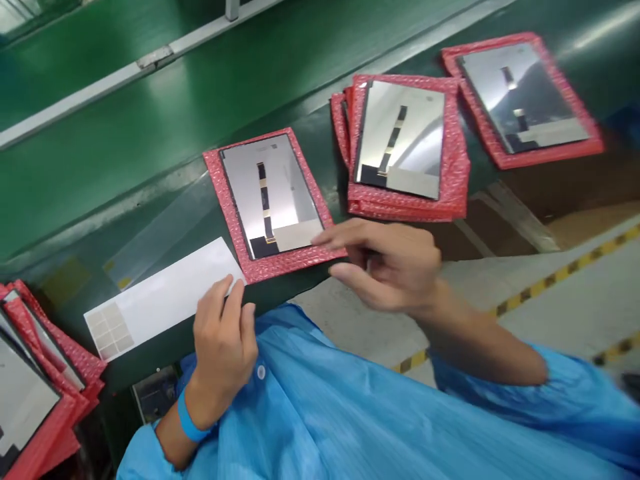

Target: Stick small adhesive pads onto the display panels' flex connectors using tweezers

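Observation:
A reflective display panel (295, 177) with a dark ribbon cable (265, 200) down its middle lies on a pink bubble-wrap sheet (265, 270) in front of me. My right hand (395, 263) is at the panel's lower right corner, thumb and fingers apart, fingertips over a pale strip (300, 235); whether they touch it I cannot tell. My left hand (225, 330) rests with loosely stretched fingers on the right end of a long white sheet (170, 293). At that sheet's left end is a grid of small greyish stickers (109, 330).
To the right, a stack of pink bubble wrap (457, 180) bears another panel (405, 137). A further panel (530, 93) lies beyond it. More wrapped panels (25, 387) are piled at the lower left. A metal rail (90, 90) crosses behind the green bench (165, 167).

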A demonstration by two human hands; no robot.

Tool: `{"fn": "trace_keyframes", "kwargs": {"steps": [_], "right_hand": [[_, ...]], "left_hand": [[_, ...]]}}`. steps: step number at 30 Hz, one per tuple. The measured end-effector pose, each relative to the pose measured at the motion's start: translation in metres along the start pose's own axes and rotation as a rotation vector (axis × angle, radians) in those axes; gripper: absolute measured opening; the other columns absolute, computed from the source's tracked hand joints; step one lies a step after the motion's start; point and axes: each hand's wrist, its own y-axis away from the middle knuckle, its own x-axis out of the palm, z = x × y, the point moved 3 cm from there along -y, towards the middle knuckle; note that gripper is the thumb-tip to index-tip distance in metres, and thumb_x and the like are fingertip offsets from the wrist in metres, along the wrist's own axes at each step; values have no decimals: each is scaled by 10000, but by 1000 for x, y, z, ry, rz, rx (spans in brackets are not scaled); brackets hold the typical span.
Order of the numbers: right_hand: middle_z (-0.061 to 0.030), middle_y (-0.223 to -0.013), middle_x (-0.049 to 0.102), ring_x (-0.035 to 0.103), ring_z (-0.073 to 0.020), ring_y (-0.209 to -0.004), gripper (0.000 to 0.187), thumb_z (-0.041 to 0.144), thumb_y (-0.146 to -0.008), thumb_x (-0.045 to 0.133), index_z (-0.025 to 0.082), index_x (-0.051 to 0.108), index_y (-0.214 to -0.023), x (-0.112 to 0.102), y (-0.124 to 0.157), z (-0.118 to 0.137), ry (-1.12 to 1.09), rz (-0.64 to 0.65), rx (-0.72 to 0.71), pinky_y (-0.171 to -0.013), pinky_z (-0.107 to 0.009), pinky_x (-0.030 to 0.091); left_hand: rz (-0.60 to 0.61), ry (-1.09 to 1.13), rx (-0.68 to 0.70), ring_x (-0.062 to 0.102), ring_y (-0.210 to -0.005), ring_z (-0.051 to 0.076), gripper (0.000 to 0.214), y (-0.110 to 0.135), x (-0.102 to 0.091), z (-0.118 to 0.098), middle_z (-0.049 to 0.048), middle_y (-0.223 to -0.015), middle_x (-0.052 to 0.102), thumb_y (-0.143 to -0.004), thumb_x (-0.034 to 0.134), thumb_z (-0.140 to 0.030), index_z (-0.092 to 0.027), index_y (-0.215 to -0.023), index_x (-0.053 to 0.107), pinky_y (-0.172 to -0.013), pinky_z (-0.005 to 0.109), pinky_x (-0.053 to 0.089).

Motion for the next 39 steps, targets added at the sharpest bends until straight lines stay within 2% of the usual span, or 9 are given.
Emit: {"fn": "trace_keyframes", "kwargs": {"steps": [4, 6, 8, 11, 13, 18, 23, 28, 39], "right_hand": [[-54, -745, 682, 604, -160, -557, 363, 355, -1128, 582, 212, 674, -807, 54, -18, 64, -789, -97, 346, -477, -287, 459], [-39, -777, 671, 490, -110, -462, 371, 339, -1138, 572, 205, 671, -806, 80, -24, 85, -1024, -119, 413, -424, -275, 412], [-38, -825, 687, 507, -107, -456, 363, 348, -1144, 564, 213, 688, -831, 100, -31, 92, -1112, -140, 410, -428, -281, 443], [-78, -952, 753, 718, -204, -724, 333, 488, -1107, 654, 251, 741, -890, 121, -43, 90, -936, 9, 368, -625, -351, 610], [-79, -945, 766, 744, -246, -855, 350, 578, -1060, 714, 265, 757, -908, 131, -52, 86, -751, 186, 354, -732, -386, 636], [-34, -795, 753, 748, -196, -698, 365, 565, -1036, 766, 227, 738, -902, 160, -78, 74, -713, 511, 443, -622, -305, 637], [-25, -815, 772, 774, -178, -720, 360, 509, -945, 891, 208, 714, -858, 220, -103, 41, -784, 365, 472, -653, -281, 677], [34, -722, 738, 735, -155, -580, 443, 551, -824, 973, 229, 672, -870, 271, -102, 12, -795, 257, 538, -489, -232, 616], [39, -807, 690, 741, -142, -682, 389, 502, -885, 943, 233, 662, -893, 268, -94, 14, -659, 252, 573, -591, -234, 636]], "left_hand": [[88, 524, -121, 763, -1167, 231, 291, -6, -14, -21, 120, -1250, 802, -1115, 590, -322, -174, -1326, 724, -1005, 366, 630], [100, 683, -185, 774, -952, 198, 260, -6, -23, -19, 75, -1016, 819, -1127, 570, -341, -191, -1101, 781, -857, 326, 624], [58, 703, -244, 734, -798, 167, 319, -1, -38, -8, 48, -857, 781, -1131, 567, -354, -184, -956, 773, -772, 301, 595], [1, 613, -319, 724, -772, 156, 268, 12, -62, 12, 38, -844, 782, -1113, 610, -330, -189, -970, 787, -786, 300, 588], [-40, 537, -378, 726, -767, 148, 220, 20, -74, 24, 26, -851, 790, -1096, 641, -294, -202, -979, 803, -776, 287, 580], [-185, 369, -421, 753, -844, 149, 162, 25, -86, 58, 18, -927, 819, -1078, 678, -263, -216, -1028, 824, -807, 281, 570], [-288, 3, -485, 712, -1179, 246, 246, 23, -76, 123, 108, -1235, 786, -1053, 699, -286, -167, -1236, 813, -1079, 392, 541], [-151, -168, -559, 597, -1199, 291, 344, 26, -59, 159, 140, -1330, 663, -1009, 704, -232, -210, -1340, 796, -1087, 460, 509], [-63, -77, -592, 560, -1253, 287, 366, 23, -64, 150, 129, -1365, 587, -1084, 557, -192, -242, -1372, 778, -1110, 496, 499]]}}
